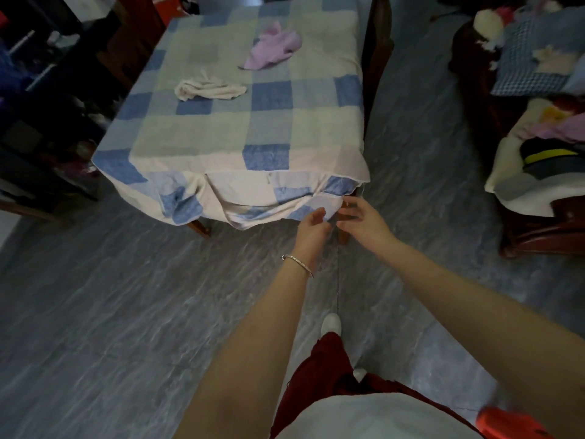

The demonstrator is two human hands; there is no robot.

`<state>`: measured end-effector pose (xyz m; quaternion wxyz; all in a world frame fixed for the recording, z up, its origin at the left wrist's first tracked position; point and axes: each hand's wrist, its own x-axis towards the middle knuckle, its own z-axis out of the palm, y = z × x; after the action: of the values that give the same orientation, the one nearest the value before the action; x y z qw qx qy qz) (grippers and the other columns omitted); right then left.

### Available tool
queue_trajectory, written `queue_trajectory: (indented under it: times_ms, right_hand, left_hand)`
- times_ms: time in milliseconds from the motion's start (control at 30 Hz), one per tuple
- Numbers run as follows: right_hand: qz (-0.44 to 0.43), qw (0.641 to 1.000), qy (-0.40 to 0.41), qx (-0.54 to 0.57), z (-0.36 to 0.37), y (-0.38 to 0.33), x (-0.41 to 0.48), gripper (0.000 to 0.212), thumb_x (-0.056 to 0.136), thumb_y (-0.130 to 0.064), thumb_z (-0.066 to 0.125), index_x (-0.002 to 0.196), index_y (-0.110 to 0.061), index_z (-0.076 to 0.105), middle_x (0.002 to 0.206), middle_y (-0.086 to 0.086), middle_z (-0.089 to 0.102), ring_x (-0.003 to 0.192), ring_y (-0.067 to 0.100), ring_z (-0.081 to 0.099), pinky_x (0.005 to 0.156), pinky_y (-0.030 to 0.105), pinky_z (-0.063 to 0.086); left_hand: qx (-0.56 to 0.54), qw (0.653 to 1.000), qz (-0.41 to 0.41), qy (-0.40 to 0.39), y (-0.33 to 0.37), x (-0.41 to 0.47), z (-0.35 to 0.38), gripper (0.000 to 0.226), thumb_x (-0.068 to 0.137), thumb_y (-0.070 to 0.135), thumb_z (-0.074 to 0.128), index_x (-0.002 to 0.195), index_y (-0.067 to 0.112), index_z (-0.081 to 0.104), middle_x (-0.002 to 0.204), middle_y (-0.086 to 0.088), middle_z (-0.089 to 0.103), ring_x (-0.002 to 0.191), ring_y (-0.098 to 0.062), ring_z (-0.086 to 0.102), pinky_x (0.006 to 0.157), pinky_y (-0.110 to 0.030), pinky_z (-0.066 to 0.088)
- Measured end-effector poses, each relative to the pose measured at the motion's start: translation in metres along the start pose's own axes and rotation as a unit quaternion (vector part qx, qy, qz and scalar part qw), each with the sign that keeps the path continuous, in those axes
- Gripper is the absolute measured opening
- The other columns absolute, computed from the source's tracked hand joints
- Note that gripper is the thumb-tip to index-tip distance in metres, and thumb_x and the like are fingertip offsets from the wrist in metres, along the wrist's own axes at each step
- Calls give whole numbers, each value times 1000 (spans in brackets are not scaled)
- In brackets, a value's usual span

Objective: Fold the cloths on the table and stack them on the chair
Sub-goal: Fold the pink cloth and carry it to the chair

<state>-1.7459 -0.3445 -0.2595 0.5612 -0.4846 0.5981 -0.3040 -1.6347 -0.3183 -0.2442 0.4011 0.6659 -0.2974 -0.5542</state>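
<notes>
A blue-and-white checked cloth (247, 122) covers the table and hangs in folds over its near edge. On it lie a crumpled cream cloth (209, 89) and, farther back, a crumpled lilac cloth (273, 45). My left hand (311, 224), with a bracelet on its wrist, reaches to the hanging near-right corner of the checked cloth, fingers loosely spread and touching the fabric. My right hand (362, 218) hovers just right of that corner, fingers relaxed, holding nothing. At the right stands a dark wooden chair (538, 229) with a pile of cloths (544, 153) on its seat.
Grey tiled floor (126, 296) surrounds the table. Dark furniture and clutter (47, 90) line the left side. A checked cushion and soft items (538, 52) sit at the far right. My feet and red trousers (329, 359) show below.
</notes>
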Motion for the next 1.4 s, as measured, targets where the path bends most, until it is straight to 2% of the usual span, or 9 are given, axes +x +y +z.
queue_trajectory:
  times_ms: [200,367,500,633,700,800,900,1167,1400]
  right_hand:
    - [-9,1000,25,-11,7,-32,54,51,79,-1,64,126,-15,50,120,15,60,113,28,57,98,40,47]
    - [-2,999,32,-9,14,-55,97,51,83,2,61,130,-13,46,121,10,59,109,18,54,83,21,43]
    - [9,999,46,-8,20,-65,122,51,83,1,61,129,-13,45,125,12,58,118,24,53,94,28,42]
    - [7,999,51,7,23,-72,137,53,81,11,58,130,-5,44,126,20,54,104,21,53,65,7,46]
    - [5,998,61,14,22,-74,143,53,81,12,56,130,-4,43,126,21,53,110,25,54,59,4,46]
    - [9,998,68,10,17,-78,155,54,81,11,57,130,-9,45,125,18,55,118,28,53,83,24,50]
    - [8,997,66,-29,8,-79,167,52,82,3,59,128,-17,48,124,12,58,116,25,55,103,38,44]
    - [11,998,51,-47,-28,-86,201,50,84,1,58,128,-21,48,125,6,59,116,21,54,92,23,40]
    - [-5,998,3,-70,-72,-102,245,47,84,-5,62,125,-24,48,125,3,59,115,21,55,104,37,42]
  left_hand:
    - [-2,1000,5,3,31,61,-6,48,84,-14,42,131,-5,44,135,-23,48,120,-29,49,87,-23,38]
    - [14,1000,7,0,54,111,-15,48,84,-17,40,131,-7,43,135,-23,48,125,-31,46,99,-29,38]
    - [28,1000,9,-11,65,140,-18,48,84,-16,43,131,-7,43,137,-22,47,129,-32,44,104,-30,36]
    - [35,999,1,-26,74,157,-17,47,85,-15,45,132,-6,42,138,-21,46,129,-32,43,104,-30,36]
    - [44,999,2,-32,78,163,-16,47,85,-13,46,132,-5,43,137,-20,47,129,-31,44,104,-32,37]
    - [54,998,4,-39,85,176,-11,47,85,-14,42,131,-4,44,137,-20,47,128,-31,44,106,-39,39]
    - [56,998,-2,-37,93,185,-3,46,85,-13,38,130,-3,46,136,-19,47,127,-32,45,107,-45,39]
    - [44,999,6,-24,107,214,29,45,87,-12,37,130,-2,46,137,-17,47,128,-31,44,105,-34,37]
    - [19,1000,8,11,132,235,72,45,87,-9,39,131,2,47,137,-15,49,128,-26,44,102,-31,38]
